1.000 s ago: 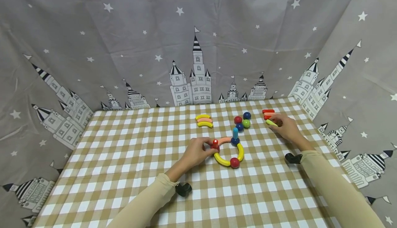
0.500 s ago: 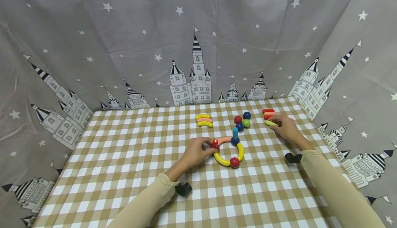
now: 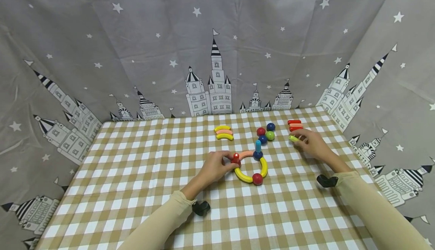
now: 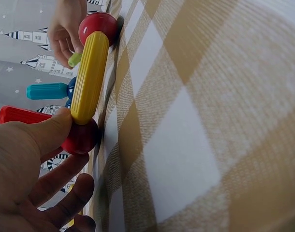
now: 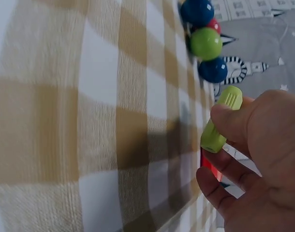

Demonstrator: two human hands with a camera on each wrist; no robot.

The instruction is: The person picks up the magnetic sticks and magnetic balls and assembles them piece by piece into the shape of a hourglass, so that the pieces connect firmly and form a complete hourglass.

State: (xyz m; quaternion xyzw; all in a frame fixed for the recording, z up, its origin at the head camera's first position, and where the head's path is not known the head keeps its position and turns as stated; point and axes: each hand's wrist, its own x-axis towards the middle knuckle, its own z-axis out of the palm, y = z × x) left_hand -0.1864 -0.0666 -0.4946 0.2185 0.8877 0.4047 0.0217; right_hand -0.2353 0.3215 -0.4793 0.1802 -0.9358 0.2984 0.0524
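"which way does the green stick lie?"

"roughly sideways to the person; its long axis runs left to right, the bare end pointing left and slightly away, towards the loose balls; the other end is hidden in the right hand, which pinches it between thumb and fingers."

"and where is it, exactly?"

"just on the person's side of the red and pink sticks; it looks raised off the checked cloth, though how high i cannot tell."

"the left hand?"

"pinching the dark red ball on the left of the ring; the red stick stands upright on that ball, as the blue stick does on its own."

"so what differs from half a second ago?"

"the green stick is a little further left and nearer the person, a gap now opening beside the pile; the right arm shifts with it; left hand and ring stay put."
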